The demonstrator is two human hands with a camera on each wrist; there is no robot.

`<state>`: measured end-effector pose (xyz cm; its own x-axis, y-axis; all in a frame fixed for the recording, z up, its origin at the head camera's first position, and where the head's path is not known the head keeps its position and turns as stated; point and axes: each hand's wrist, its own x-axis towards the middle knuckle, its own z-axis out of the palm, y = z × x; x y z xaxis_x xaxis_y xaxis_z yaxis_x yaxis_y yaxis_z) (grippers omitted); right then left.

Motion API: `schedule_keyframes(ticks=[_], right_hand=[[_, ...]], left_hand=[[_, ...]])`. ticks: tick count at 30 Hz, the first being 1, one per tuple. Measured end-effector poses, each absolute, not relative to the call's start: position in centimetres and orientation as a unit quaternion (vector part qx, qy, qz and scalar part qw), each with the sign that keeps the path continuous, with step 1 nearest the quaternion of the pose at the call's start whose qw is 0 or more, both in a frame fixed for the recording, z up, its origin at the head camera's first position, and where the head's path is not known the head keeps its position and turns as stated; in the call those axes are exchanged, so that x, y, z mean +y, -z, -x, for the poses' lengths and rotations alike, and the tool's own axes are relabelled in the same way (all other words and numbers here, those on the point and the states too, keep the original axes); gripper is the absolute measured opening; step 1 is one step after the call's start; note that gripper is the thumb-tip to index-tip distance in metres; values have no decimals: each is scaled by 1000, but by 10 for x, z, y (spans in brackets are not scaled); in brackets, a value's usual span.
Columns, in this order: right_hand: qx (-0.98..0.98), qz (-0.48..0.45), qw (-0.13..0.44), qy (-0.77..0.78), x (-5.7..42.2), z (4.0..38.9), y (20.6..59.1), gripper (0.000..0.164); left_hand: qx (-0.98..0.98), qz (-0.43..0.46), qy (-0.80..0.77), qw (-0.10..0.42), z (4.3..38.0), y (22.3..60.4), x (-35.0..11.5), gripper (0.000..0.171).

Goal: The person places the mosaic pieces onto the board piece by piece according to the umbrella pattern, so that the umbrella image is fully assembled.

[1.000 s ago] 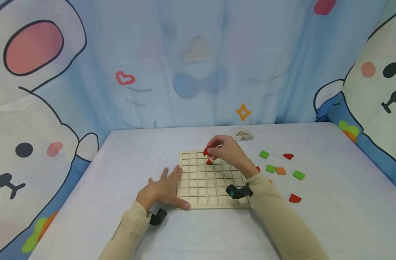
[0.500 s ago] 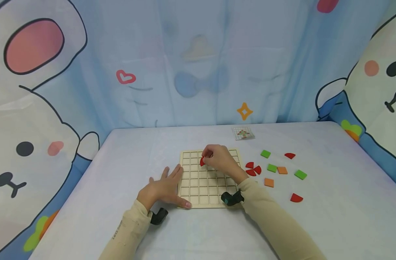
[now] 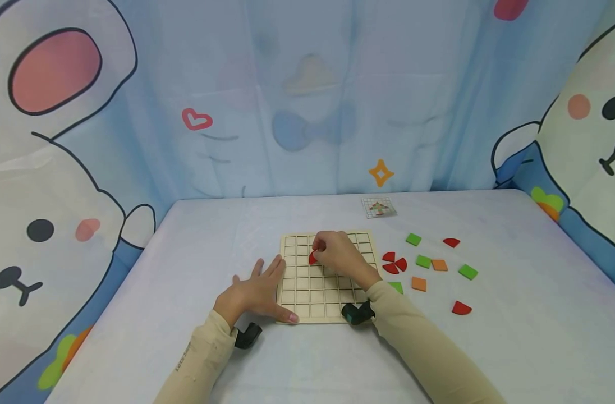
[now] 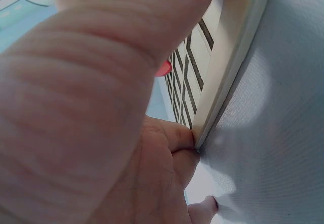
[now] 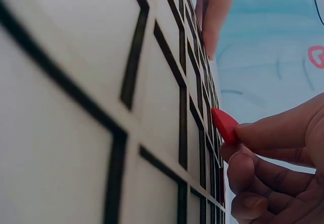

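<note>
A square wooden grid board lies flat on the white table. My left hand rests at its left side, fingers spread along the edge and thumb at the near left corner. Over the upper left part of the grid, my right hand pinches a red quarter-circle piece between thumb and fingers. That piece stands tilted, its tip right at the grid surface in the right wrist view. The cells below the right palm are hidden in the head view.
Right of the board lie a cluster of red quarter-circle pieces, several green tiles, orange tiles and further red pieces. A small pattern card lies near the back edge. A printed curtain hangs behind the table.
My right hand has moved down and slightly left with the red piece, toward the grid surface. It now covers the red piece seen earlier on the board. My left hand stays put.
</note>
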<state>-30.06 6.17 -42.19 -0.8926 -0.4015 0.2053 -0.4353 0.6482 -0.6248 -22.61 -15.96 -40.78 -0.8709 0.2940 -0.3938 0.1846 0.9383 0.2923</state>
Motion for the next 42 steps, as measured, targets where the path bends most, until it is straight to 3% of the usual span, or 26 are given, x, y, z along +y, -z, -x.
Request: schedule_keyframes(ticks=[23,32,42], right_hand=[[-912,-284,20,-294,66,301,424,12],[-919,-274,-1,-284,66,300,423,5],[-920,-274,-6,-281,65,297,422,11]], left_hand=[[959,-126,-120,222,226,405,-158,130],[959,-124,-123,224,225,404,-159,130],[958,-123,-125,225,224,404,-159,130]])
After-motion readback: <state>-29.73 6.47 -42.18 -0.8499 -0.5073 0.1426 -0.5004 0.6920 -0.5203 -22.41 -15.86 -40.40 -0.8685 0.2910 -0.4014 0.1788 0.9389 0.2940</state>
